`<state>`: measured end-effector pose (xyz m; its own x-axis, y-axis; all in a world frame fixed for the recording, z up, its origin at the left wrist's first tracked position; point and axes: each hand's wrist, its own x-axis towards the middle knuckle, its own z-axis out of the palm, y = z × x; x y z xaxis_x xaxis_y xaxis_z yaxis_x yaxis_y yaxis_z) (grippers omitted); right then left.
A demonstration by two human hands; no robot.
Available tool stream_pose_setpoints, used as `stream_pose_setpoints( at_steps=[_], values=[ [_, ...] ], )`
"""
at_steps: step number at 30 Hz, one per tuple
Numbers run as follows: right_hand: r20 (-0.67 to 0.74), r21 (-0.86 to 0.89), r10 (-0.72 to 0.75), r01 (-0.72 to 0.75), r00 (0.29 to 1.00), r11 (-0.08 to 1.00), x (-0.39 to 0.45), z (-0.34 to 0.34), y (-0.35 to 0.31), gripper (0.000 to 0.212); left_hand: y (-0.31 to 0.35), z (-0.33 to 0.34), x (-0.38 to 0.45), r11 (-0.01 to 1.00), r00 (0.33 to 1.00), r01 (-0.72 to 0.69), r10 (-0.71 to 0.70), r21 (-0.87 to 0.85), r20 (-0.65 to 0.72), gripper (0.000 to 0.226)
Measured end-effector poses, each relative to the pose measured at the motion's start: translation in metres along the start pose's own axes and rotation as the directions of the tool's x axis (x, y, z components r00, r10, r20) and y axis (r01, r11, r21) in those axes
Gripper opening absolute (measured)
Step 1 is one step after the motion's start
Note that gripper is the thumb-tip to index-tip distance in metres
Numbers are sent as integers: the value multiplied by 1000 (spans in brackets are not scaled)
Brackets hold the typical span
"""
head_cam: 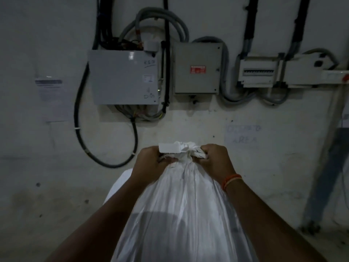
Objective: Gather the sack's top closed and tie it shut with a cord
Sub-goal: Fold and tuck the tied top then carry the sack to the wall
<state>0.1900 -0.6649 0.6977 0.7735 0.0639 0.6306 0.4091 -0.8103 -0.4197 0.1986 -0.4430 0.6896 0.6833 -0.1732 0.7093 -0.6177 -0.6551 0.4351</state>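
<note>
A full white woven sack [181, 214] stands upright in front of me, its top bunched into a narrow neck [186, 154]. A white cord [190, 157] wraps round that neck. My left hand [151, 163] grips the left side of the gathered top, fingers curled over the cord end and the fabric. My right hand [215, 159] grips the right side the same way, with an orange band on its wrist. A loose flap of sack fabric [170, 147] sticks up above the left hand.
A pale wall is close behind the sack, carrying a grey electrical box [122, 78], a second box with a red label [197, 69], breaker units [258, 70] and thick black cables [105, 161]. A blue metal leg [324, 178] leans at the right. Another white sack [120, 184] shows behind.
</note>
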Motion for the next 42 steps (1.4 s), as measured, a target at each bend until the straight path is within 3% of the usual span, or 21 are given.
stream_pose_setpoints(
  at_steps=[3, 6, 11, 16, 21, 26, 34, 42],
  values=[
    [-4, -36, 13, -13, 1000, 999, 5, -33, 52, 26, 23, 52, 20, 998, 999, -18, 20, -55, 35, 42],
    [-18, -92, 5, -6, 1000, 996, 9, -63, 100, 40, 47, 101, 37, 992, 998, -55, 59, -114, 34, 49],
    [-86, -64, 22, -28, 996, 998, 5, -115, 178, 46, 96, 180, 63, 978, 996, -75, 81, -195, 24, 34],
    [-80, -85, 37, -44, 996, 995, -2, -156, 260, 31, 150, 255, 81, 975, 994, -90, 99, -205, 37, 36],
    [-44, -43, 23, -24, 999, 999, 2, -187, 348, 26, 196, 330, 91, 984, 999, -25, 31, -178, 31, 57],
    [-3, -29, 0, 0, 1000, 1000, -6, -208, 417, 24, 232, 393, 87, 984, 992, 123, -120, -131, 31, 29],
    [84, -46, 3, 1, 996, 999, -34, -190, 508, 36, 243, 473, 60, 960, 955, 278, -275, -13, 106, 20],
    [291, -52, 140, -131, 946, 990, -97, -95, 617, 32, 198, 591, -8, 874, 861, 484, -482, 27, 162, 20]
  ],
)
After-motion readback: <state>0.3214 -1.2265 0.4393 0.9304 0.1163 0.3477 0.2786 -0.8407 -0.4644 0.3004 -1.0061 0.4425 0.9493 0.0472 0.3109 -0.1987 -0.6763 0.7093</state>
